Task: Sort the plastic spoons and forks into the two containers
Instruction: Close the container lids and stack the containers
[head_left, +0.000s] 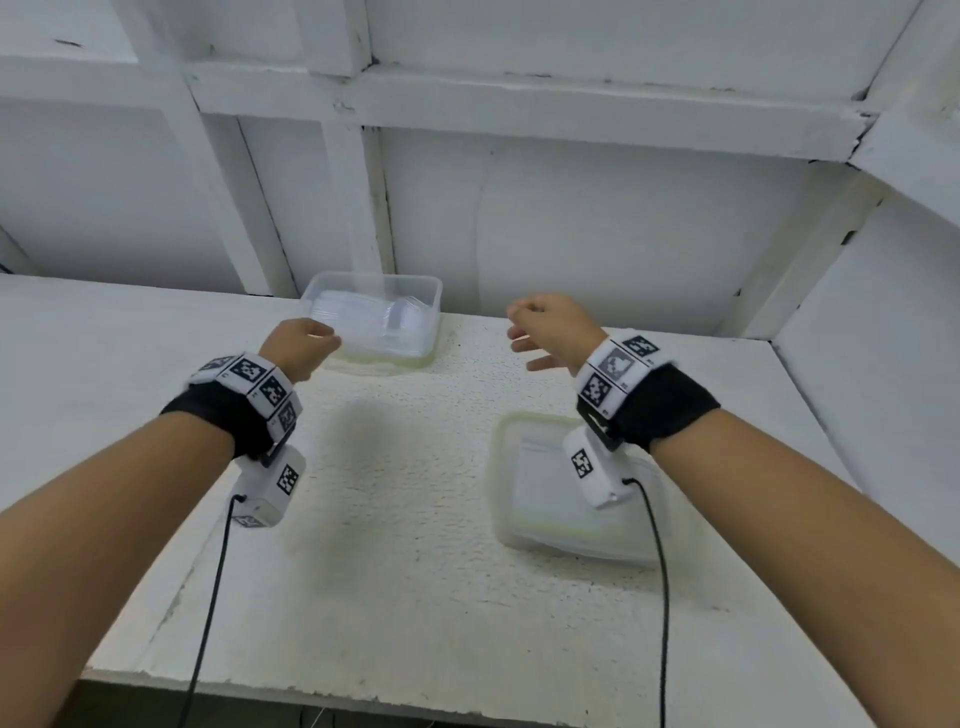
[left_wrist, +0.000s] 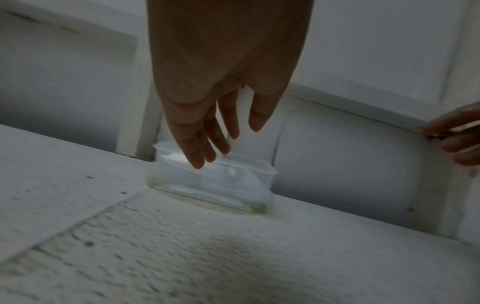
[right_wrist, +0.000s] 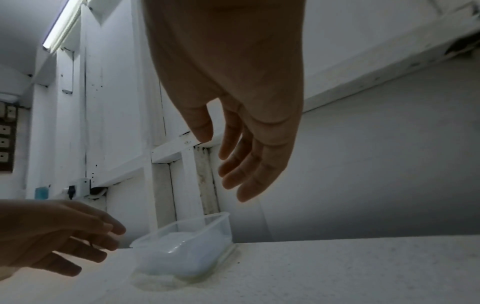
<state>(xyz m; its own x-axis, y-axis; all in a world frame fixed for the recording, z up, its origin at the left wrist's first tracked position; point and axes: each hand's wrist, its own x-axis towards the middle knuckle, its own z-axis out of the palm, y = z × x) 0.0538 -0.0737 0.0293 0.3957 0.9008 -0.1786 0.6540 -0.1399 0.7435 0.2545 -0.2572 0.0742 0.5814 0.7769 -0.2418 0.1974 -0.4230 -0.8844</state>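
A clear plastic container (head_left: 375, 319) stands at the back of the white table, with pale, blurred cutlery inside; I cannot tell spoons from forks. It also shows as the container (left_wrist: 213, 183) and the container (right_wrist: 187, 244) in the wrist views. A second container (head_left: 540, 493) sits nearer on the right, partly hidden under my right wrist. My left hand (head_left: 304, 345) hovers at the far container's left front corner, fingers straight and empty (left_wrist: 215, 142). My right hand (head_left: 545, 332) hangs in the air to the right of it, fingers relaxed and empty (right_wrist: 239, 164).
The rough white table (head_left: 405, 519) ends in a front edge near me. A white panelled wall (head_left: 571, 223) rises right behind the far container. Black cables (head_left: 660, 571) trail from both wrist cameras across the table.
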